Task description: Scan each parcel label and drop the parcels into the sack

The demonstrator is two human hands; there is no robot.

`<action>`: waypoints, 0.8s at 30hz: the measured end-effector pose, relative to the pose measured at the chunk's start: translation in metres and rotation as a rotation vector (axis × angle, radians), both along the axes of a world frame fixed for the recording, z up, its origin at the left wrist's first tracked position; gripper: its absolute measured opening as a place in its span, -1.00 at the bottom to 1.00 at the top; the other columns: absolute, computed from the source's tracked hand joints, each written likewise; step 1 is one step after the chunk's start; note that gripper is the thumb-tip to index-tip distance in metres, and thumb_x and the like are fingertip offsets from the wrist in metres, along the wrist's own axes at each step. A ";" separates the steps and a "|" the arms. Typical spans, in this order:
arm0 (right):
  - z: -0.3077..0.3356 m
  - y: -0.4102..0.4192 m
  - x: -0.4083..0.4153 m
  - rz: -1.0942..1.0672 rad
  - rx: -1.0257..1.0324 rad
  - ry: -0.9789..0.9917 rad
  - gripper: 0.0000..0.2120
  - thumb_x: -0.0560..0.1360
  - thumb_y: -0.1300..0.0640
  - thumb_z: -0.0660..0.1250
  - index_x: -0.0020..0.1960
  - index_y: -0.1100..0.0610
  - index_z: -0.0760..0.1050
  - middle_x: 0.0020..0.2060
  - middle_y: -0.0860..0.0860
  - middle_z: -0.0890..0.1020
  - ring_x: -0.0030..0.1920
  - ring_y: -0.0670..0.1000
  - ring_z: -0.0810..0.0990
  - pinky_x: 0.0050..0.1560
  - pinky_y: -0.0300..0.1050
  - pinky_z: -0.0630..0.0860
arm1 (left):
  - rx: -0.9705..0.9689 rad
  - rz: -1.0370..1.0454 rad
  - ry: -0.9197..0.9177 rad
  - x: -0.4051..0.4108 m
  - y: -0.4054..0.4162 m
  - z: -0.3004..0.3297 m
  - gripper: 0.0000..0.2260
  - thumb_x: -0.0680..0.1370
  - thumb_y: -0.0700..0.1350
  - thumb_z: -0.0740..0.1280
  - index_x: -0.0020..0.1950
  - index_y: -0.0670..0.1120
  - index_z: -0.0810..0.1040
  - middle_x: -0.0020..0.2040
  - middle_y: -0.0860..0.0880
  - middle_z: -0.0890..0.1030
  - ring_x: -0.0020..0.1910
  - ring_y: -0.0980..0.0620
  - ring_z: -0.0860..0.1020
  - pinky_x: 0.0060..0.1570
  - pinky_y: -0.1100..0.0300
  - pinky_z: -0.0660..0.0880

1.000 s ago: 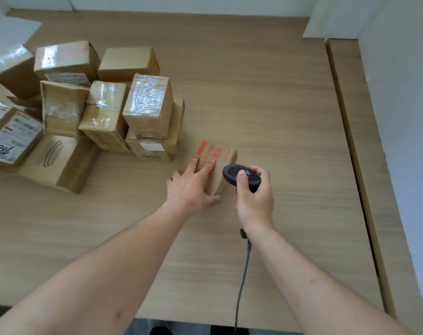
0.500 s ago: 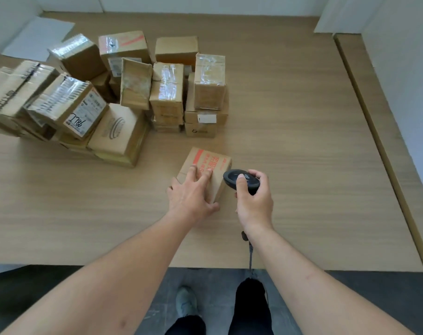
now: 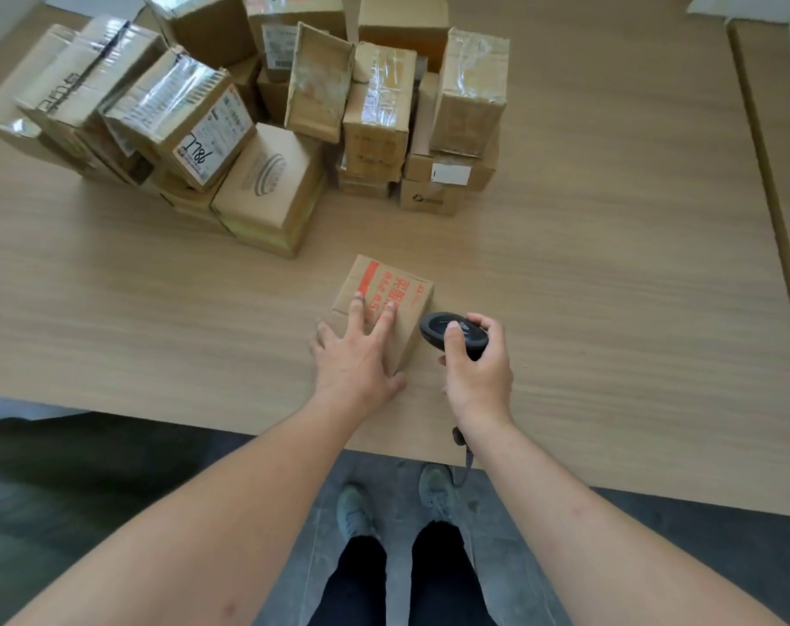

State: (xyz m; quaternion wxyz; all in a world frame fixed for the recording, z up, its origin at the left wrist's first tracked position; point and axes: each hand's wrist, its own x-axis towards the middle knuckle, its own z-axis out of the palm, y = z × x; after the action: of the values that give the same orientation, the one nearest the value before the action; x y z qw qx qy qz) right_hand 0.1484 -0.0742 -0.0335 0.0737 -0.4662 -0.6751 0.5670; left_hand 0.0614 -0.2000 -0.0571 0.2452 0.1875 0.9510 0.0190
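Two hands work near the table (image 3: 610, 309) edge: my left hand (image 3: 354, 359) lies flat, fingers straight, on a small parcel (image 3: 386, 293) with red print, long axis toward 1 o'clock; my right hand (image 3: 476, 368) grips the scanner (image 3: 451, 329) at its 3 o'clock. At 11 o'clock, the parcel pile (image 3: 266, 110) shows "7786".

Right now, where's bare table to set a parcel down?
Right of the scanner, out to the table's right edge: bare. Also the near-left strip, below the parcel pile and left of the left hand. Far left is crowded with stacked boxes.
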 end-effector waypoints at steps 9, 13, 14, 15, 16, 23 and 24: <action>0.018 0.004 -0.018 0.072 -0.032 0.041 -0.64 0.37 -0.41 0.28 0.12 -0.37 0.47 0.00 -0.24 0.69 0.04 0.01 0.74 0.07 0.30 0.69 | 0.511 0.192 -0.237 -0.042 -0.056 0.036 -0.23 0.49 0.19 0.30 0.62 0.46 -0.01 0.64 -0.01 0.22 0.56 -0.10 0.29 0.46 -0.08 0.35; 0.022 0.001 -0.023 0.123 -0.031 0.056 -0.53 0.35 -0.43 0.27 0.20 -0.28 0.50 0.02 -0.23 0.70 0.05 0.03 0.75 0.16 0.22 0.67 | 0.601 0.248 -0.032 -0.049 -0.066 0.044 -0.41 0.64 -0.05 0.27 0.63 0.32 0.25 0.47 0.00 0.38 0.36 -0.02 0.43 0.26 0.07 0.46; 0.022 -0.001 -0.023 0.132 -0.031 0.055 -0.52 0.35 -0.43 0.27 0.20 -0.27 0.50 0.02 -0.23 0.70 0.05 0.03 0.75 0.17 0.20 0.67 | 0.547 0.270 0.031 -0.049 -0.066 0.046 -0.45 0.65 -0.01 0.26 0.61 0.35 0.26 0.50 -0.01 0.34 0.39 -0.06 0.41 0.27 0.01 0.49; 0.022 -0.002 -0.024 0.141 -0.031 0.054 -0.54 0.36 -0.43 0.27 0.19 -0.28 0.50 0.02 -0.22 0.70 0.04 0.03 0.75 0.16 0.19 0.67 | 0.460 0.285 0.079 -0.050 -0.066 0.048 -0.46 0.65 0.09 0.26 0.61 0.38 0.23 0.52 -0.03 0.29 0.41 -0.10 0.38 0.28 -0.06 0.50; 0.021 -0.003 -0.024 0.150 -0.031 0.052 -0.56 0.37 -0.42 0.27 0.18 -0.29 0.49 0.01 -0.23 0.70 0.04 0.02 0.75 0.16 0.18 0.67 | 0.359 0.293 0.107 -0.050 -0.065 0.050 -0.43 0.63 0.19 0.28 0.61 0.40 0.18 0.52 -0.05 0.25 0.41 -0.12 0.35 0.27 -0.09 0.51; 0.020 -0.006 -0.022 0.229 0.023 0.071 -0.77 0.64 -0.11 0.40 0.27 -0.17 0.50 0.01 -0.26 0.67 0.04 -0.15 0.68 0.07 -0.13 0.57 | 0.174 0.310 0.068 -0.061 -0.076 0.064 -0.22 0.56 0.11 0.43 0.66 0.37 0.05 0.22 -0.05 0.35 0.15 -0.10 0.41 0.11 0.03 0.48; 0.022 -0.006 -0.022 0.240 0.031 0.080 -0.77 0.65 -0.10 0.40 0.28 -0.15 0.50 0.01 -0.26 0.67 0.04 -0.21 0.65 0.04 -0.20 0.53 | 0.209 0.333 0.063 -0.062 -0.079 0.066 -0.26 0.58 0.07 0.42 0.65 0.35 0.12 0.20 -0.05 0.40 0.16 -0.11 0.46 0.12 0.03 0.49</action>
State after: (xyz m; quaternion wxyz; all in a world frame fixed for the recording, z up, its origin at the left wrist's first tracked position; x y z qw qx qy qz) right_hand 0.1266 -0.0806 -0.0116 0.0395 -0.3580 -0.7313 0.5792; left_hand -0.0003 -0.2792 0.0085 0.1882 0.0525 0.9689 0.1520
